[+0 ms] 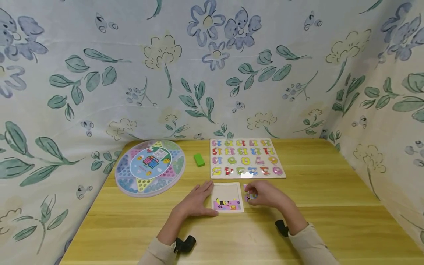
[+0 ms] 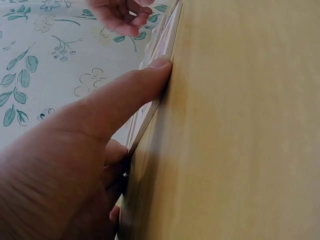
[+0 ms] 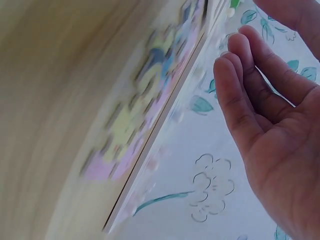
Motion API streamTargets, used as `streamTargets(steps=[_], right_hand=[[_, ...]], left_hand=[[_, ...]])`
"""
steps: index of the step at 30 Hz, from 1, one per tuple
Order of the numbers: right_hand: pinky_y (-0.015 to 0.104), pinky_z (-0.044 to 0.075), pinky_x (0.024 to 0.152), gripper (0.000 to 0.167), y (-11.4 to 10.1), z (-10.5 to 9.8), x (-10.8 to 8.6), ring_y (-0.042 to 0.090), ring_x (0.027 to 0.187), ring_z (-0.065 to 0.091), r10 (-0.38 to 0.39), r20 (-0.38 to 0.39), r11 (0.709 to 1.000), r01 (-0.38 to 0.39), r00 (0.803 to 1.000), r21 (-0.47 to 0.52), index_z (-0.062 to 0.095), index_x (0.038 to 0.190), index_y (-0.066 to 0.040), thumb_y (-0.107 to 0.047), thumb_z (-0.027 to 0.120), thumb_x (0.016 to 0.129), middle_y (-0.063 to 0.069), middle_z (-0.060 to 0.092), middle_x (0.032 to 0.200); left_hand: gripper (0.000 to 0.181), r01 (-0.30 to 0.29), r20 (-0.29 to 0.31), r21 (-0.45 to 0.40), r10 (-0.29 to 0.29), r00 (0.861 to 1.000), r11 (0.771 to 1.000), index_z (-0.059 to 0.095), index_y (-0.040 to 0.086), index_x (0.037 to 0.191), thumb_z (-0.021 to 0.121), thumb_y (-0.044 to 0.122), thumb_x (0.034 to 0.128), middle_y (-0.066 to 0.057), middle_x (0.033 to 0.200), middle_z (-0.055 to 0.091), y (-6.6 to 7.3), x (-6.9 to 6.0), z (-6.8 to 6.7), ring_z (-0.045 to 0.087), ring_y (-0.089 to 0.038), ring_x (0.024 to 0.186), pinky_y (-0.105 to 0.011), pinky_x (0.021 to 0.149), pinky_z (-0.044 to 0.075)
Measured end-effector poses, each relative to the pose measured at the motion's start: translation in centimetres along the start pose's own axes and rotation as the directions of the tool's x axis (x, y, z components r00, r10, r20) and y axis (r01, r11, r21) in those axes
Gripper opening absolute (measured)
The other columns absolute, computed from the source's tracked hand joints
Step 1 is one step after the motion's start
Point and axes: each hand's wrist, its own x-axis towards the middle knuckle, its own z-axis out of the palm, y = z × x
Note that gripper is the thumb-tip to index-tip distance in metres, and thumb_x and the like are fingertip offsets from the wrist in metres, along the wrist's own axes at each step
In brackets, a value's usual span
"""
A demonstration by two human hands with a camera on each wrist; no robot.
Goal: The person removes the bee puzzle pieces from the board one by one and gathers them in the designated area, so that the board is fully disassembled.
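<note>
A shallow square puzzle tray (image 1: 226, 190) has a bee picture (image 1: 226, 203) fitted along its near part, with bare board above. My left hand (image 1: 195, 202) lies spread at its left side; in the left wrist view, the thumb of that hand (image 2: 75, 135) presses the tray's edge (image 2: 150, 114). Just right of the tray, my right hand (image 1: 266, 194) hovers over loose puzzle pieces (image 1: 246, 199), partly covering them. The right wrist view shows that hand (image 3: 280, 130) with fingers loosely bent and nothing visible in them, beside the blurred colourful pieces (image 3: 120, 127).
Behind the tray lies a white number puzzle board (image 1: 245, 156). A green block (image 1: 199, 160) sits to its left, and a round star-patterned game board (image 1: 150, 167) is farther left. Floral cloth (image 1: 198, 73) stands behind the wooden table (image 1: 245, 243).
</note>
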Motion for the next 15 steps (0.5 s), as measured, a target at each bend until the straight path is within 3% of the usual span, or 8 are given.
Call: streamTargets(steps=[8, 15], right_hand=[[0.023, 0.047, 0.068, 0.03, -2.4, 1.1, 1.8, 0.015, 0.077, 0.053, -0.04, 0.025, 0.999, 0.04, 0.999, 0.0, 0.07, 0.099, -0.002, -0.012, 0.082, 0.073, 0.002, 0.062, 0.084], [0.026, 0.049, 0.072, 0.03, -4.2, 2.1, 2.8, 0.017, 0.081, 0.057, -0.084, 0.053, 0.996, 0.085, 0.995, -0.021, 0.07, 0.099, -0.002, -0.01, 0.081, 0.073, 0.004, 0.064, 0.086]], left_hand=[[0.109, 0.023, 0.0, -0.006, -0.023, 1.0, 1.0, 0.018, 0.009, 0.156, 0.067, 0.067, 0.0779, -0.003, 0.165, 0.013, 0.0, 0.1, 0.0, 0.012, -0.021, 0.153, -0.043, 0.126, 0.012], [0.108, 0.008, -0.012, 0.012, -0.007, 1.0, 1.0, 0.02, 0.008, 0.156, 0.068, 0.066, 0.078, -0.005, 0.165, 0.014, 0.0, 0.1, 0.1, 0.013, -0.023, 0.153, -0.045, 0.125, 0.014]])
